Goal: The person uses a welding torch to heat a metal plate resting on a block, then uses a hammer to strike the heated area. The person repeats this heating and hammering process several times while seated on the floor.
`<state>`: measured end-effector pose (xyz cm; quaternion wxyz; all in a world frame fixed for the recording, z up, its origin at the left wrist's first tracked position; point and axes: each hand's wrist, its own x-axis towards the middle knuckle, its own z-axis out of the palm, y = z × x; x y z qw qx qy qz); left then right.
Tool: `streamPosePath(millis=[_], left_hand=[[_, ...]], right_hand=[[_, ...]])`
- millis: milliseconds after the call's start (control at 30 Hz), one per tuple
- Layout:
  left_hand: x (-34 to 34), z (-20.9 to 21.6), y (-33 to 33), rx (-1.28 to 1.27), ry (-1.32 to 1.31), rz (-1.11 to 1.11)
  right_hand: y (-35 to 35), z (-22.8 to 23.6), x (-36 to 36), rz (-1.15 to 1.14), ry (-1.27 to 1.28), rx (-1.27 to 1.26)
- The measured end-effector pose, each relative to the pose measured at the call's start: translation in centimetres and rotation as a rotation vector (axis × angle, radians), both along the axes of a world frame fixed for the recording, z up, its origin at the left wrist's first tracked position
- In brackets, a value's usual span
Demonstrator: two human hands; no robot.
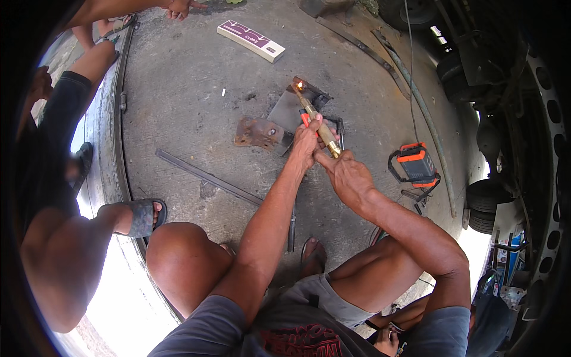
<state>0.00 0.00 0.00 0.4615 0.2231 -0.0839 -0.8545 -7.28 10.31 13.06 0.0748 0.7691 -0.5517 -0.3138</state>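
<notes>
A brass gas torch [324,132] points away from me, with both my hands on it. My left hand [306,144] wraps round its body, next to a red-orange piece [306,119] that I cannot identify. Behind it, nearer to me, my right hand [351,177] grips the rear end, fingers closed. A bright glow shows at the torch tip, against a rusty metal piece [301,81]. Under the torch lies a flat grey metal plate [284,112]. A rusty bracket with holes [253,132] sits to its left, and a dark clamp-like tool [341,130] to its right.
A white and purple box [250,40] lies far ahead. An orange and black portable machine [416,163] stands right, beside a long pipe [425,110]. A long metal bar [208,177] lies left. Another person's sandalled foot [140,216] is at left; vehicle parts [485,137] line the right.
</notes>
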Motion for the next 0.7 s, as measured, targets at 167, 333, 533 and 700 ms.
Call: streamPosePath(millis=[167, 333, 533, 700], left_hand=[[0.1, 0.0, -0.1, -0.007, -0.005, 0.011], [0.1, 0.1, -0.1, 0.003, -0.004, 0.005], [0.1, 0.0, 0.0, 0.006, 0.001, 0.007], [0.1, -0.1, 0.0, -0.013, 0.001, 0.012]], right_hand=[[-0.1, 0.1, -0.2, 0.061, -0.02, 0.001], [-0.2, -0.3, -0.6, 0.079, -0.001, 0.028], [-0.2, -0.1, -0.3, 0.063, -0.001, 0.027], [-0.1, 0.5, 0.5, 0.086, 0.054, 0.034]])
